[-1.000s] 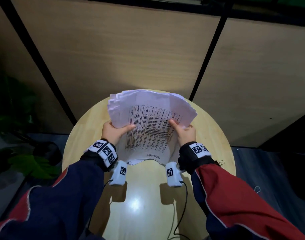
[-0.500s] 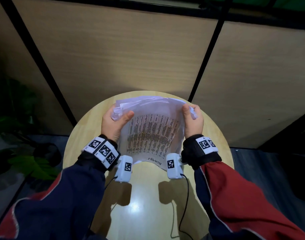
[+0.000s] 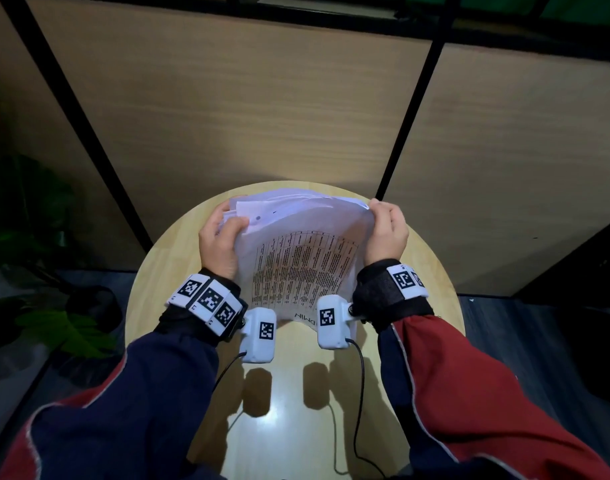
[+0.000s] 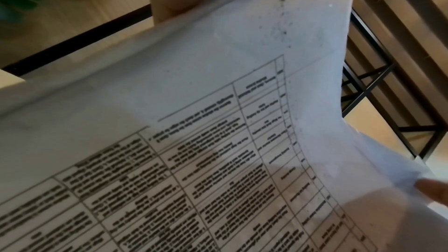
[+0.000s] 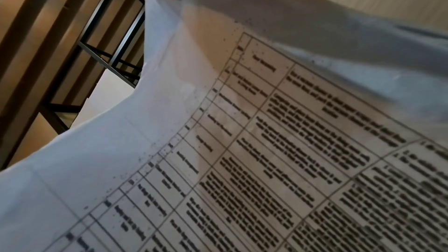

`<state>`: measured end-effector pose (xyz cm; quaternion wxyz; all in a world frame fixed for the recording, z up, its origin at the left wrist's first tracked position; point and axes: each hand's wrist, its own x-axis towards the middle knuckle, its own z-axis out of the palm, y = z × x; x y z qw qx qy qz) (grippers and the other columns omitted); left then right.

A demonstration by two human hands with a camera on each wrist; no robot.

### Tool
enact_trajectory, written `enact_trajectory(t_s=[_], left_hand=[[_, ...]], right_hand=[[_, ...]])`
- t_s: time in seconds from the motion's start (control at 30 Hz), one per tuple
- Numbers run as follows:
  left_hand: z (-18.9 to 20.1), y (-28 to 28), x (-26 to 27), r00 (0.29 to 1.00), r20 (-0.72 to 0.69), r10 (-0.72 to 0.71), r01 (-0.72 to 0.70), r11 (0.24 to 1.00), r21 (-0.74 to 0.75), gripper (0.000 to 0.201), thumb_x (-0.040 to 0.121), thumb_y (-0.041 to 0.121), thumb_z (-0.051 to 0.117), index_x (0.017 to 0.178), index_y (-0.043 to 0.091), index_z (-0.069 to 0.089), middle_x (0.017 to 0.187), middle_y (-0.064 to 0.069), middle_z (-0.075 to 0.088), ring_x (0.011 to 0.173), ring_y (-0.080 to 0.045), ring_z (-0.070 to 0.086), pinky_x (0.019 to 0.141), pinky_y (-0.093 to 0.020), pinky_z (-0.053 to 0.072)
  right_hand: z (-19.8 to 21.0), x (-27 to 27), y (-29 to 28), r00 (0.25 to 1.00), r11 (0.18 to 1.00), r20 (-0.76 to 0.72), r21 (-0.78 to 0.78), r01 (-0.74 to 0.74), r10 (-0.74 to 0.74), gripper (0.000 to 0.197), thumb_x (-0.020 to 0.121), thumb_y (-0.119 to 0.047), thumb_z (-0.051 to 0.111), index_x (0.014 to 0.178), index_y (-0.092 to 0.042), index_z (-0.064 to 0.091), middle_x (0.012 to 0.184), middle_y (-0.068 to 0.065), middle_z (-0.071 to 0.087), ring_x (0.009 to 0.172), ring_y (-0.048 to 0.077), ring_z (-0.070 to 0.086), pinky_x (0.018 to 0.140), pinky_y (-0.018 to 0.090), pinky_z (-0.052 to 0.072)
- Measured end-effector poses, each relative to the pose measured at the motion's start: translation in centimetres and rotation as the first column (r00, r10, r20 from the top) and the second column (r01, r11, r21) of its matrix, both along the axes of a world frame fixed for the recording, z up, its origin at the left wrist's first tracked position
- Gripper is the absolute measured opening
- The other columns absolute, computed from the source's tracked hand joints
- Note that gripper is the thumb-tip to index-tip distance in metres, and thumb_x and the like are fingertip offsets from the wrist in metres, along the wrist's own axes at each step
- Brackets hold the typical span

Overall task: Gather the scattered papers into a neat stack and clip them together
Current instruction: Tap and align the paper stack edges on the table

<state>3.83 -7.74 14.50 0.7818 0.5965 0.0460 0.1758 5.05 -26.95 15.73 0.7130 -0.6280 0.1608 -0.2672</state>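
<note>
A sheaf of white papers (image 3: 296, 258) with a printed table on the top sheet stands nearly upright on the round wooden table (image 3: 179, 258), bowed between my hands. My left hand (image 3: 220, 237) grips its upper left edge, thumb on the front sheet. On the other side my right hand (image 3: 386, 230) grips the upper right edge, fingers curled over the top. The top edges are uneven. The printed sheet (image 4: 194, 160) fills the left wrist view, and the same papers (image 5: 266, 150) fill the right wrist view. No clip shows in any view.
Wood wall panels with black frames (image 3: 410, 109) stand right behind the table. A green plant (image 3: 64, 327) sits low on the left. Wrist camera cables (image 3: 359, 410) trail over the near part of the table.
Both hands slid from the lower sides of the papers up to the top corners. The fanned sheets were drawn together and tipped more upright.
</note>
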Motion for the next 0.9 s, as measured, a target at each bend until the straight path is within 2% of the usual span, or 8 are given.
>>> enact_trajectory(t_s=[0.1,0.2,0.3,0.4,0.5,0.6,0.8,0.9], left_hand=[[0.3,-0.2,-0.2,0.999,0.023,-0.024,0.025,0.999,-0.024,0.042,0.058,0.041,0.061,0.093,0.017,0.064,0.085,-0.004,0.062,0.072,-0.012,0.059,0.064,-0.017,0.047],[0.4,-0.3,-0.2,1.0,0.004,0.001,-0.001,1.0,-0.008,0.036,0.061,0.049,0.065,0.088,0.026,0.066,0.087,-0.003,0.064,0.075,-0.013,0.06,0.066,-0.018,0.048],[0.8,-0.4,0.0,0.999,-0.028,0.034,-0.034,0.999,0.002,0.019,0.067,0.033,0.064,0.083,0.025,0.067,0.076,0.002,0.062,0.063,-0.004,0.058,0.059,-0.015,0.045],[1.2,-0.2,0.0,0.996,-0.042,0.082,-0.082,0.997,0.009,0.022,0.067,0.021,0.053,0.082,0.022,0.067,0.079,0.003,0.062,0.069,-0.008,0.054,0.063,-0.02,0.041],[1.7,-0.3,-0.1,0.995,-0.031,0.092,-0.093,0.995,-0.039,0.02,0.068,0.025,0.056,0.083,0.019,0.066,0.076,0.009,0.064,0.073,-0.005,0.057,0.07,-0.019,0.043],[1.7,-0.6,-0.4,0.998,-0.012,0.063,-0.064,0.998,-0.027,0.024,0.066,0.038,0.068,0.086,0.024,0.066,0.084,0.003,0.061,0.084,-0.016,0.055,0.081,-0.027,0.044],[1.8,-0.3,-0.5,0.996,-0.041,0.082,-0.083,0.997,-0.009,0.023,0.064,0.015,0.061,0.085,0.021,0.067,0.084,0.003,0.063,0.082,-0.017,0.055,0.079,-0.028,0.043],[1.9,-0.1,-0.5,0.995,-0.039,0.096,-0.096,0.995,-0.019,0.022,0.064,0.013,0.06,0.084,0.019,0.067,0.084,0.0,0.065,0.085,-0.019,0.057,0.083,-0.029,0.045]], right_hand=[[-0.1,0.0,0.1,0.999,1.0,0.036,-0.025,-0.012,0.013,0.017,0.084,-0.031,0.064,0.071,-0.027,0.055,0.075,-0.015,0.055,0.066,-0.009,0.048,0.065,0.003,0.037],[-0.4,-0.1,0.2,0.999,0.997,0.036,-0.072,-0.02,0.022,0.022,0.077,-0.035,0.072,0.084,-0.022,0.056,0.081,-0.017,0.054,0.067,-0.018,0.047,0.067,-0.002,0.035],[-0.3,0.0,0.2,0.999,0.998,0.032,-0.067,0.005,-0.003,0.02,0.078,-0.025,0.072,0.088,-0.017,0.057,0.077,-0.015,0.052,0.063,-0.018,0.047,0.064,-0.001,0.036],[0.1,0.1,0.2,0.999,0.998,0.028,-0.054,0.025,-0.024,0.01,0.082,-0.012,0.064,0.089,-0.017,0.058,0.074,-0.011,0.052,0.058,-0.014,0.047,0.061,0.001,0.037],[0.3,0.1,0.3,0.999,0.998,0.045,-0.057,0.027,-0.024,0.01,0.084,-0.01,0.06,0.091,-0.018,0.058,0.075,-0.013,0.053,0.061,-0.016,0.049,0.063,0.001,0.037],[0.2,-0.3,0.6,0.998,0.995,0.069,-0.1,0.011,-0.004,0.02,0.082,-0.023,0.07,0.094,-0.022,0.055,0.078,-0.017,0.053,0.068,-0.018,0.049,0.071,0.005,0.038],[0.0,-0.2,0.2,0.998,0.994,0.054,-0.102,0.036,-0.031,0.008,0.083,-0.014,0.062,0.087,-0.02,0.06,0.079,-0.017,0.057,0.071,-0.017,0.05,0.07,0.001,0.038],[0.0,-0.1,0.0,0.998,0.993,0.058,-0.116,0.031,-0.025,0.009,0.085,-0.013,0.058,0.089,-0.021,0.06,0.08,-0.018,0.057,0.07,-0.018,0.05,0.07,0.0,0.038]])
